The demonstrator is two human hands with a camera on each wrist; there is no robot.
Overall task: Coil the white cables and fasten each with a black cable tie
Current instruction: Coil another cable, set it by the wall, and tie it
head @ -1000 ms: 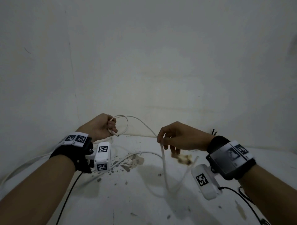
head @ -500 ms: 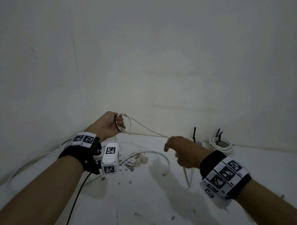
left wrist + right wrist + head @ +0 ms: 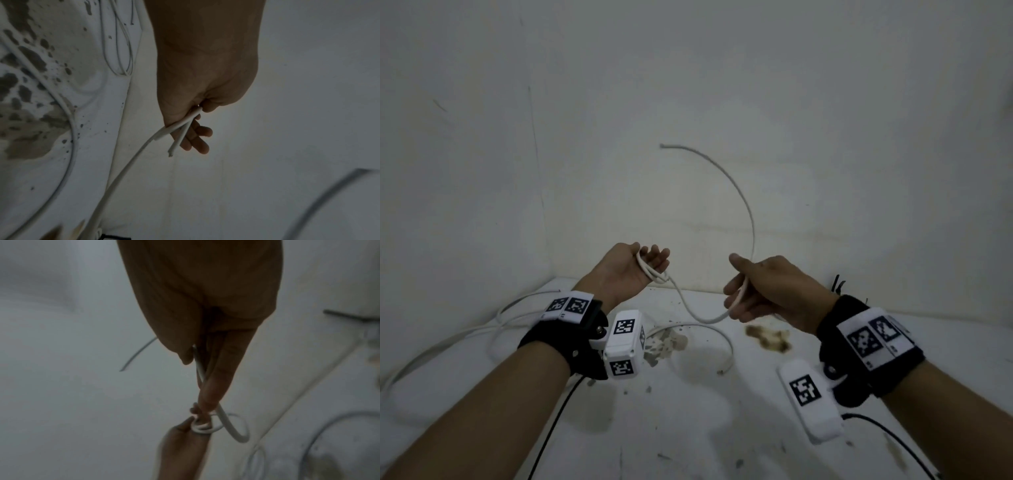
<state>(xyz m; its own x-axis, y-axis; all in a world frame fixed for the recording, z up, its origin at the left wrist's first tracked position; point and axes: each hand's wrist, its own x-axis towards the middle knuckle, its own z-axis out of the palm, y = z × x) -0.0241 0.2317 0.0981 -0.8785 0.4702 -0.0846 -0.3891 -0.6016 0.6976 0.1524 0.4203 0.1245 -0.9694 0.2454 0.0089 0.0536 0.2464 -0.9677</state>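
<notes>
White stained table [image 3: 722, 428] under both arms. Loose white cables [image 3: 510, 318] lie at 9 o'clock on it. Right hand [image 3: 774, 291] at 3 o'clock pinches the white cable [image 3: 748, 205], free end arcing up toward 12. Left hand [image 3: 633, 270] at 10 o'clock, fingers curled round small loops of the same cable. Black cable ties [image 3: 837, 284] peek behind right wrist.

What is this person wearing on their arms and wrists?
Both forearms are bare, with no sleeves. Each wrist carries a black strap topped by a white band printed with black-and-white square code markers. A white box-shaped camera, also bearing such markers, is mounted on each strap: left, right. A thin black cable trails from each box.
</notes>
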